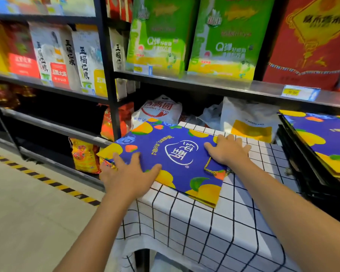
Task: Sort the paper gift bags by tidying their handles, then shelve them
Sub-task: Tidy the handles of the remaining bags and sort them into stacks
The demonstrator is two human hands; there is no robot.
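A blue paper gift bag (165, 156) printed with yellow and orange fruit lies flat on a table under a white black-grid cloth (214, 222). Its left part juts past the table edge. My left hand (130, 171) lies on the bag's near left corner with fingers spread. My right hand (228, 149) rests flat on the bag's right side with straight fingers. A yellow cord handle (209, 166) loops out onto the bag just below that hand. More of the same bags (322, 142) lie stacked at the right.
Black metal shelving (110, 75) rises behind the table, holding rice packs, green bags (157, 40) and a red box (310, 36). White plastic bags (159, 110) sit on the shelf behind the table. The floor at left has a yellow-black hazard stripe (47, 181).
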